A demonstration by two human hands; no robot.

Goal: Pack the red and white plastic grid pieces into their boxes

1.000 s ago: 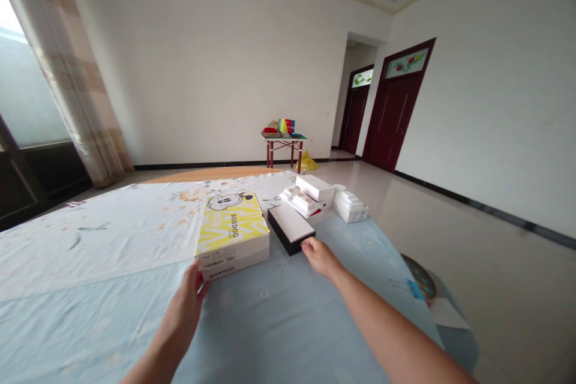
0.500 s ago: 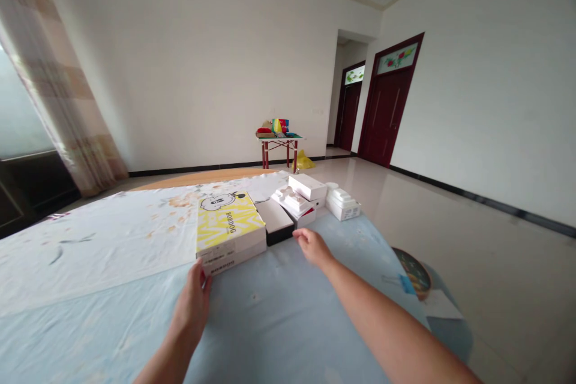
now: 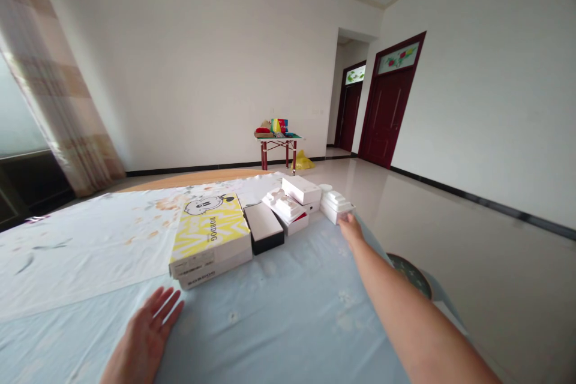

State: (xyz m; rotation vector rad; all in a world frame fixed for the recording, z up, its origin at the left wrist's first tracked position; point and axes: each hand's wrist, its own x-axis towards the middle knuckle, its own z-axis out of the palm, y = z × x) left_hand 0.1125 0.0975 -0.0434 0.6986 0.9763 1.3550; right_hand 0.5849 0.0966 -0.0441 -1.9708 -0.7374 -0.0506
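Note:
A yellow and white shoebox (image 3: 209,238) lies on the light blue cloth of the table (image 3: 279,318). My left hand (image 3: 143,336) rests flat on the cloth just in front of the box, fingers spread, holding nothing. Right of the box sits a black box with a white lid (image 3: 263,229), then a pile of white boxes (image 3: 294,203). My right hand (image 3: 350,229) is stretched out to the white moulded trays (image 3: 336,206) at the table's right edge and touches their near corner. Its fingers are mostly hidden behind the back of the hand.
A white printed sheet (image 3: 90,234) covers the far left of the table. On the floor to the right stands a round stool (image 3: 411,273). A small red-legged table (image 3: 278,147) with coloured things stands by the far wall, and dark red doors (image 3: 387,109) are on the right.
My right hand left the black box and reached right to the white trays. My left hand let go of the shoebox and dropped flat onto the cloth. The view shifted right.

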